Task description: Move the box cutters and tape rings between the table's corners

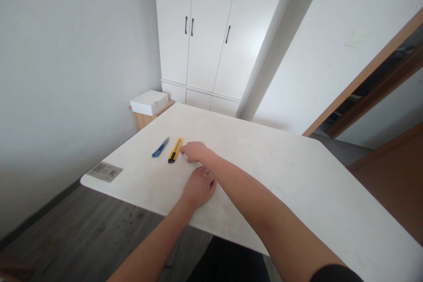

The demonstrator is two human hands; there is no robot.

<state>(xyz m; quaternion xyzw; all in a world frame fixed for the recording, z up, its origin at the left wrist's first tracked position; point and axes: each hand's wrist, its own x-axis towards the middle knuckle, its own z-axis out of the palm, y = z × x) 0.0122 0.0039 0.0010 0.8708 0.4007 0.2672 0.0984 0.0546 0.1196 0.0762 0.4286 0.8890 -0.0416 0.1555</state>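
Two utility knives lie side by side on the white table. One is a yellow utility knife with a black slider and black end; to its left is a blue utility knife. My right hand reaches across from the right, index finger stretched toward the yellow knife's right edge. Whether the fingertip touches it I cannot tell, and nothing shows in the hand. Nearer to me, my left hand rests palm down on the tabletop, partly beneath the right forearm, with its fingers loosely bent.
A grey label with a printed code is stuck at the table's left corner. Beyond the far left edge, a white box sits on a small wooden cabinet. White wardrobe doors stand behind the table.
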